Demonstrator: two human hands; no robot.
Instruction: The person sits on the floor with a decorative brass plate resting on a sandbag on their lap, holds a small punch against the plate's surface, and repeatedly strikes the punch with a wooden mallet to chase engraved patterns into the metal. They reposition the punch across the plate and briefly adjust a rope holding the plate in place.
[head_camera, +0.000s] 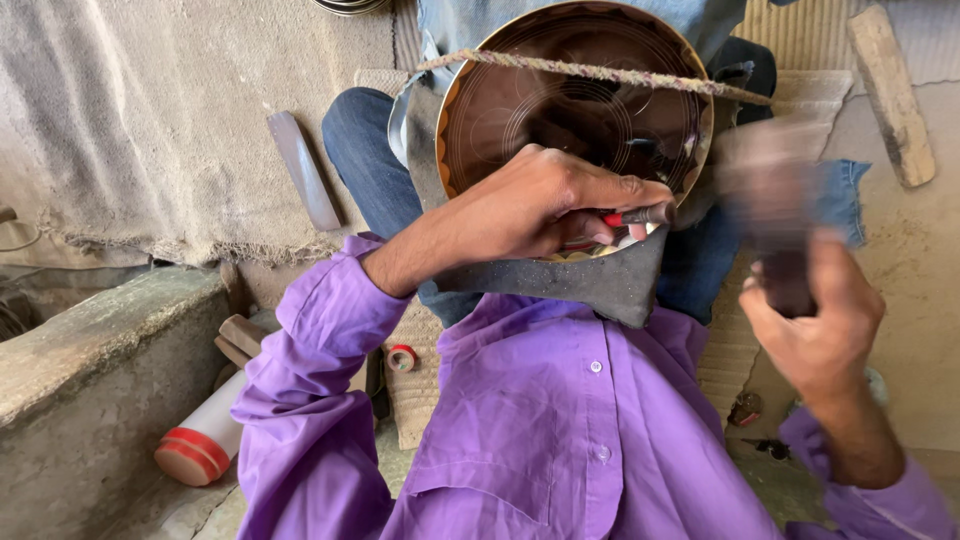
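in the middle of the frame the left hand (535, 205) is closed around a thin tool with a red band (640, 215), its tip pointing right and resting on the lower rim of the round dark metal plate (560, 110). the plate stands tilted in the upper centre, just above the hand, with a rope (600, 72) across it. at right, the right hand (820, 310) is closed on a dark wooden mallet (775, 215), blurred, near the plate's right edge.
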